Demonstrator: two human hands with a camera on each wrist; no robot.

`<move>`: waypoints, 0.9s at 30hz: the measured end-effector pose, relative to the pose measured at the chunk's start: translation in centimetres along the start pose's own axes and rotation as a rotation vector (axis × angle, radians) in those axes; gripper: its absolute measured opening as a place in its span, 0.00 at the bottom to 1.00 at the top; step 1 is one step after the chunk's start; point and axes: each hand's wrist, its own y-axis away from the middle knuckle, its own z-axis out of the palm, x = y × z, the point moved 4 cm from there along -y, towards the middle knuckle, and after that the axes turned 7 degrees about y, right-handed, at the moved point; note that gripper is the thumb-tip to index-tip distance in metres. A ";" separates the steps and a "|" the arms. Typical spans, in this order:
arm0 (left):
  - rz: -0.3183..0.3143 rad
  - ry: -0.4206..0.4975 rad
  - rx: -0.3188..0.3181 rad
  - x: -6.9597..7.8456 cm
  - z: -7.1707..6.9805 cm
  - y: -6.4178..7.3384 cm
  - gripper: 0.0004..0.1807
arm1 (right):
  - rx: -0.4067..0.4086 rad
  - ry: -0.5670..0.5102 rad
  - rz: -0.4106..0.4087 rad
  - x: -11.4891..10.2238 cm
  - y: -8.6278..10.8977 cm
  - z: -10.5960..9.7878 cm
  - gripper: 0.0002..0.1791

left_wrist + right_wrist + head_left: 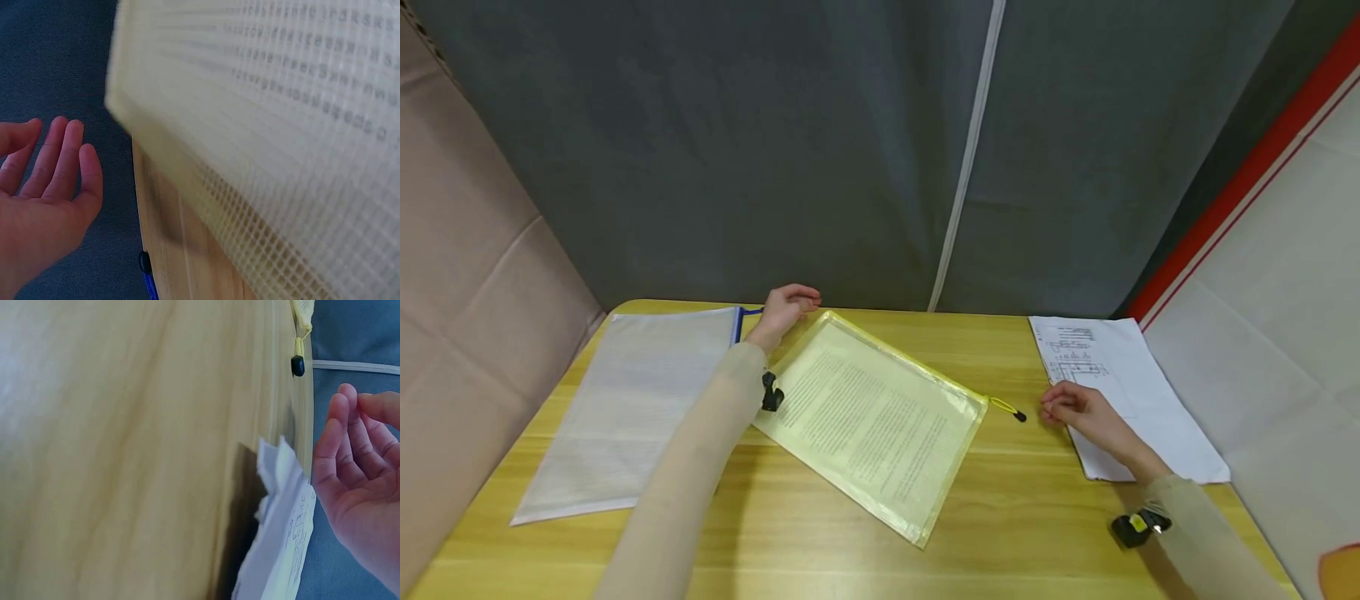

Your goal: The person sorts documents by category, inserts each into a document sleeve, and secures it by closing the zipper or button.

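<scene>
A yellow mesh zip pouch (pixel 872 425) with a printed sheet inside lies aslant in the middle of the table. Its yellow pull cord (pixel 1000 405) ends in a black tip and points right. Just off the pouch's upper left corner is my left hand (pixel 785 315), with relaxed fingers and nothing held; the left wrist view shows a gap between them. My right hand (pixel 1093 419) hovers by the left edge of a stack of papers (pixel 1138 392). Its fingers are loosely bent, the thumb close to the fingertips, with nothing visible between them.
At the left lies a white mesh pouch (pixel 640 400) with a blue zip edge, partly behind my left forearm; its blue cord (pixel 149 281) shows in the left wrist view. A dark curtain (pixel 775 150) hangs behind the wooden table (pixel 820 550). A pale wall (pixel 1285 333) borders the right.
</scene>
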 end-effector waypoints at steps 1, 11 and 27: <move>0.005 0.010 -0.005 0.0 0.0 0.0 0.17 | 0.003 0.003 -0.002 0.1 0.0 -0.1 0.10; -0.047 0.021 -0.072 -0.4 0.8 0.2 0.17 | 0.037 0.000 0.007 0.7 0.3 -0.7 0.11; -0.015 -0.060 -0.157 -0.8 4.0 1.2 0.16 | 0.129 0.074 -0.003 1.9 0.5 -2.9 0.10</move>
